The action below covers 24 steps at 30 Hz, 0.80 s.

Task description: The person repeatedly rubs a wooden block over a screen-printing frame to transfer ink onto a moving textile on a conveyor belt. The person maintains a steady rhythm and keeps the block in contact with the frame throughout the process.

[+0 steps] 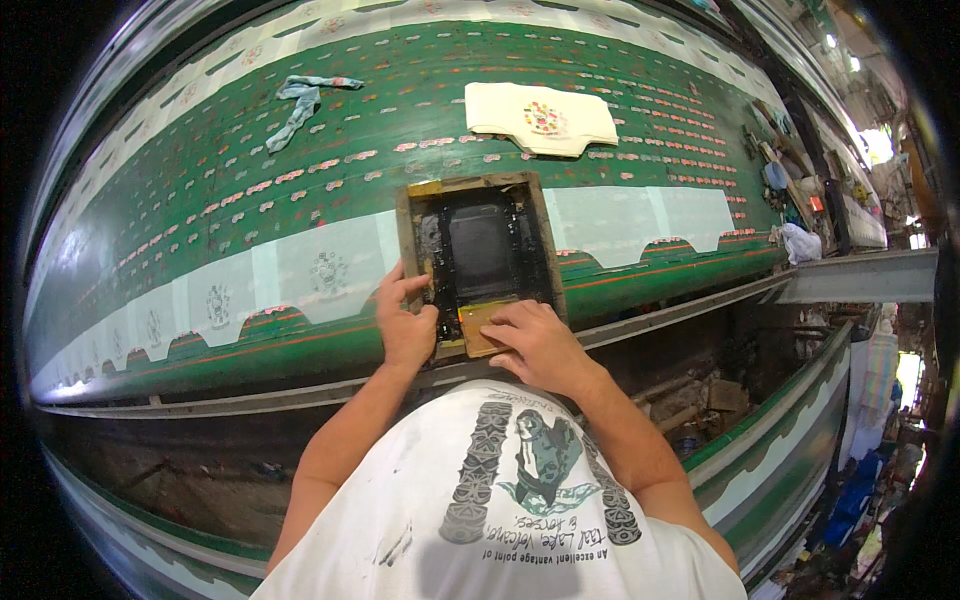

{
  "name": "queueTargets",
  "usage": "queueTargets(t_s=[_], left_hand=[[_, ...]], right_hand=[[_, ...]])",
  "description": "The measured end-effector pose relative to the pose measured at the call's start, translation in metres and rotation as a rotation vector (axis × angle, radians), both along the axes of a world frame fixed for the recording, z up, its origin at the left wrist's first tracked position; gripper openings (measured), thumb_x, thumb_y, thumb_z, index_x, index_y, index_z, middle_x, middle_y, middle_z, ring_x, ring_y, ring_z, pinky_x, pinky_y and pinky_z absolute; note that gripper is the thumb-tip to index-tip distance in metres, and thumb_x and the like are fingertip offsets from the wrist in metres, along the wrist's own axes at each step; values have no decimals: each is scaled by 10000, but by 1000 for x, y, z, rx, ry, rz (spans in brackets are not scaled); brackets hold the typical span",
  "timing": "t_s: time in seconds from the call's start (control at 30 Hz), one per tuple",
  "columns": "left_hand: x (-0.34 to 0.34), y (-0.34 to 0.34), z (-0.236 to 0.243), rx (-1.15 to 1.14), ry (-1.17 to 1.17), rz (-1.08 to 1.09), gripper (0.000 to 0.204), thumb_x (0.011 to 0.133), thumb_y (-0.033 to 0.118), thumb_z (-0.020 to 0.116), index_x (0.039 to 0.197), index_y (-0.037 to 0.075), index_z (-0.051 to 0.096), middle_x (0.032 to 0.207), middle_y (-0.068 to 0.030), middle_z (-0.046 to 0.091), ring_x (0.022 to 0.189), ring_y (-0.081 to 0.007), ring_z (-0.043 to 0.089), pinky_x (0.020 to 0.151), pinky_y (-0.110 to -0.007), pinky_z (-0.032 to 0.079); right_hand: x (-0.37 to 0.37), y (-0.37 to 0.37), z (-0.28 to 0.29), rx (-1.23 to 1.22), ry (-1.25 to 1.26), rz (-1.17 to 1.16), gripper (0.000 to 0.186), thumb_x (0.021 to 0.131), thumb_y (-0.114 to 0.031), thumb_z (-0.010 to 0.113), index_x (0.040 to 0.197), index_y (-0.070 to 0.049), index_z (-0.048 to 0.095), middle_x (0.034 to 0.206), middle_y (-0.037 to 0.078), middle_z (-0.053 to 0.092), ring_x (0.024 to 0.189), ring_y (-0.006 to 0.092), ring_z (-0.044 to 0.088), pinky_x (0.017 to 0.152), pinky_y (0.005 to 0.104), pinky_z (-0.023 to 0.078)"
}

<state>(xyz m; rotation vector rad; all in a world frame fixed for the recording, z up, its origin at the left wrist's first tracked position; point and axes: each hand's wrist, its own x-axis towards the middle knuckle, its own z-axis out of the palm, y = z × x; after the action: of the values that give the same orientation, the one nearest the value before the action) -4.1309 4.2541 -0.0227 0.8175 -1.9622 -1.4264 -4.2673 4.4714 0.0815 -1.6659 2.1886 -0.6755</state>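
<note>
A dark-meshed rectangular wooden frame is lying on the long green table, its long axis running away from the person, the far end leaning slightly left. The left hand is gripping the frame's left rail, fingers narrowed. The right hand is holding a flat tan block at the near end, partly covering it, so its long axis is staying unclear.

The frame before you looks wooden, rough and stained; its black inner border is glossy. Your yellow-brown block appears smooth. The green counter is smooth, slightly glossy; the far-left rag is matt, wrinkled cloth.
</note>
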Motion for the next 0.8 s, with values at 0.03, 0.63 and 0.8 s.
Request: queueTargets(t_s=[0.03, 0.63, 0.8], left_hand=[[0, 2, 0, -32, -27, 23, 436, 791, -126, 690, 1192, 24, 776, 1630, -251, 584, 1483, -388, 589, 1229, -445, 486], [-158, 173, -6, -93, 162, 59, 336, 764, -76, 709, 1059, 54, 800, 1611, -288, 608, 1481, -419, 569, 1269, -469, 400], [-190, 200, -10, -117, 123, 72, 316, 749, -61, 727, 1025, 66, 815, 1582, -290, 633, 1473, -436, 583, 1247, -491, 438]], right_hand=[[-3, 8, 0, -62, -5, -44, 441, 912, -210, 872, 1321, -74, 779, 1325, 148, 714, 1314, 382, 636, 1102, 492, 512], [-155, 214, -41, -310, -5, -530, 384, 987, -113, 788, 1364, -51, 758, 1403, 179, 708, 1366, 436, 619, 1176, 544, 485], [-166, 232, -26, -269, 76, -233, 411, 938, -119, 836, 1335, -52, 753, 1395, 179, 686, 1380, 444, 617, 1163, 556, 495]])
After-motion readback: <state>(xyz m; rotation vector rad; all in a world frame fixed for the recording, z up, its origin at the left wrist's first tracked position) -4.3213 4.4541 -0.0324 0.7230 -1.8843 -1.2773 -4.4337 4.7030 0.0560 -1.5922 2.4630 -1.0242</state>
